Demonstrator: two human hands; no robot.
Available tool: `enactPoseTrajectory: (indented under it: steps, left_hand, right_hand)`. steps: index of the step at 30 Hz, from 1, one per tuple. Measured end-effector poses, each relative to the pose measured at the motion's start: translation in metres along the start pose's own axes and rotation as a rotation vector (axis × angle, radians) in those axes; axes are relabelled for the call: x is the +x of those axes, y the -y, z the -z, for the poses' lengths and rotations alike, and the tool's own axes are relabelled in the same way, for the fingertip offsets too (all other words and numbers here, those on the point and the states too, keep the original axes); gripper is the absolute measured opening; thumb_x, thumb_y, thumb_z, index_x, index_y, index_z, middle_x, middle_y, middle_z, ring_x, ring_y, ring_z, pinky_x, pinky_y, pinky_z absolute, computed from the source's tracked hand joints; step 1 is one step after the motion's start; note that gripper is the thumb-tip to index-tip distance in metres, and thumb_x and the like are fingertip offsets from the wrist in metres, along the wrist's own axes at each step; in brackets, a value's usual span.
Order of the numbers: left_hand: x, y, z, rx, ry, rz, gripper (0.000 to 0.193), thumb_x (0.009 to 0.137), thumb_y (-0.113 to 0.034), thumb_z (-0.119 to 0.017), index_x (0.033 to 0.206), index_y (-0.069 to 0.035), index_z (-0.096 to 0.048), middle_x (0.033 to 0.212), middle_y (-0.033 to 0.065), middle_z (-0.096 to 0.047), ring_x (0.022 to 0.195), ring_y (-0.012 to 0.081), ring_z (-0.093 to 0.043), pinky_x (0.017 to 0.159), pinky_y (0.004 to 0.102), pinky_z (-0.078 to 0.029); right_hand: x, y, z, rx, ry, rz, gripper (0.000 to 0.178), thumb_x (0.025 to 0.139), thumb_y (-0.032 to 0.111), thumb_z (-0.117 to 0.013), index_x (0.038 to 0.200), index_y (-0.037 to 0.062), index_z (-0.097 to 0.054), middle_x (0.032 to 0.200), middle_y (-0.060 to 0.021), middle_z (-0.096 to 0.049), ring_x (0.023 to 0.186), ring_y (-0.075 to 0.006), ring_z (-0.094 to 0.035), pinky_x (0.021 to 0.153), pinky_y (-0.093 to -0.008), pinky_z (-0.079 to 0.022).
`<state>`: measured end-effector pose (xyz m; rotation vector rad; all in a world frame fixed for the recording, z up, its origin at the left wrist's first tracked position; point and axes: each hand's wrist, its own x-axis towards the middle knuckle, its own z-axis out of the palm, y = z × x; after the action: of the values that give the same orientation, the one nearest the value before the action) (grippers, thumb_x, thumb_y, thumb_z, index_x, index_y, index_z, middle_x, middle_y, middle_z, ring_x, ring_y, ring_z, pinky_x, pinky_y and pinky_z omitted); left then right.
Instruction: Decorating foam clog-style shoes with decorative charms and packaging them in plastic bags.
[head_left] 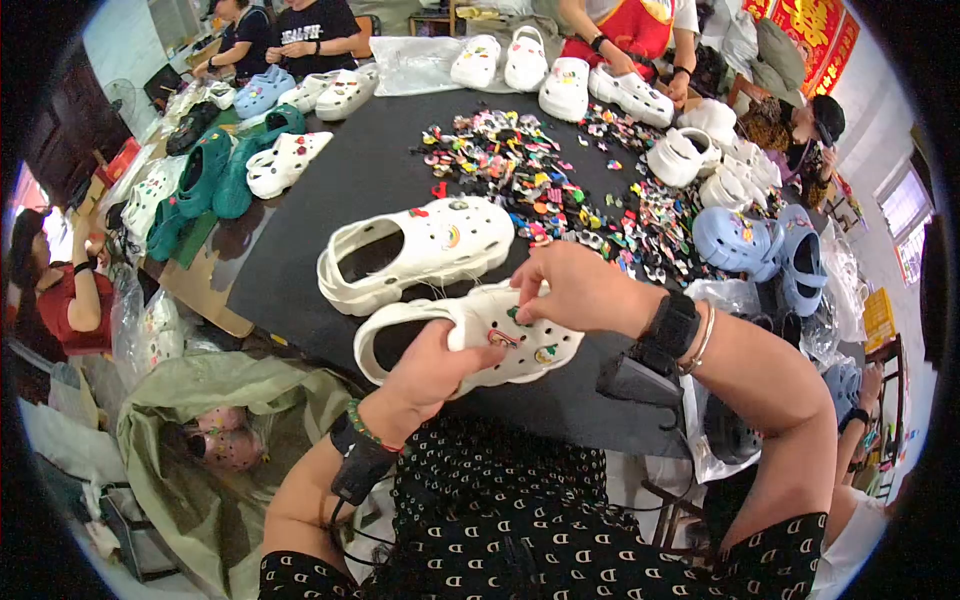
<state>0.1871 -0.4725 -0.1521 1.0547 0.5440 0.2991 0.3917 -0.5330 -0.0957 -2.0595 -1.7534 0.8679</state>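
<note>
A white foam clog lies close in front of me, toe to the right, with several small colourful charms on its top. My left hand grips the clog by its near side and strap, thumb over the upper. My right hand reaches over the toe, its fingertips pinched at a small green charm on the clog's upper. How far the charm sits in its hole is hidden. Just beyond stands a second white clog, toe also to the right, with a rainbow charm and others on it.
Loose charms spread across the black table. White clogs, green clogs and blue clogs line its edges. A green sack with pink clogs stands at lower left. Other people work around the table.
</note>
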Motion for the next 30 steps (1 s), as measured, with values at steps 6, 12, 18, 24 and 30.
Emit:
enactPoseTrajectory:
  steps: [6,12,18,24,30]
  left_hand:
    - [0.001,0.020,0.010,-0.006,0.059,-0.040,0.047,0.080,-0.004,-0.074,0.122,0.004,-0.056,0.113,0.0106,-0.066,0.100,0.0187,-0.065,0.089,0.0328,-0.052]
    - [-0.006,0.023,0.008,0.011,0.162,-0.081,0.055,0.082,-0.006,-0.071,0.132,0.002,-0.049,0.123,0.0101,-0.061,0.109,0.0172,-0.060,0.097,0.0313,-0.048]
    - [-0.012,0.013,0.005,0.123,0.145,-0.088,0.056,0.082,-0.004,-0.070,0.134,-0.001,-0.049,0.123,0.0083,-0.060,0.112,0.0164,-0.057,0.096,0.0321,-0.047]
    - [-0.006,0.026,0.008,0.048,0.128,-0.068,0.056,0.081,-0.003,-0.069,0.134,-0.002,-0.050,0.122,0.0077,-0.060,0.111,0.0168,-0.058,0.095,0.0326,-0.047]
    - [-0.005,0.020,0.003,0.119,0.100,-0.183,0.052,0.081,-0.005,-0.070,0.130,-0.003,-0.054,0.115,0.0066,-0.064,0.101,0.0154,-0.061,0.088,0.0314,-0.050]
  right_hand:
    - [0.005,-0.020,-0.011,-0.118,-0.059,0.182,0.030,0.065,0.020,-0.085,0.077,0.0056,-0.061,0.092,-0.0102,-0.059,0.095,-0.0272,-0.056,0.086,-0.0369,-0.044]
    - [-0.006,0.013,0.002,-0.046,0.168,-0.070,0.066,0.075,0.020,-0.081,0.124,0.0052,-0.040,0.123,-0.0232,-0.060,0.117,-0.0371,-0.058,0.095,-0.0421,-0.047]
    - [-0.004,0.008,-0.014,-0.142,0.091,-0.051,0.069,0.072,0.016,-0.082,0.127,0.0084,-0.041,0.116,-0.0180,-0.056,0.110,-0.0363,-0.055,0.095,-0.0449,-0.043]
    - [-0.004,0.025,-0.022,-0.279,0.044,-0.117,0.070,0.069,0.015,-0.082,0.127,0.0119,-0.042,0.116,-0.0166,-0.052,0.113,-0.0366,-0.047,0.097,-0.0471,-0.039]
    - [-0.004,0.005,-0.022,-0.238,-0.056,-0.053,0.066,0.070,0.015,-0.081,0.125,0.0107,-0.045,0.116,-0.0152,-0.053,0.112,-0.0340,-0.049,0.096,-0.0461,-0.041]
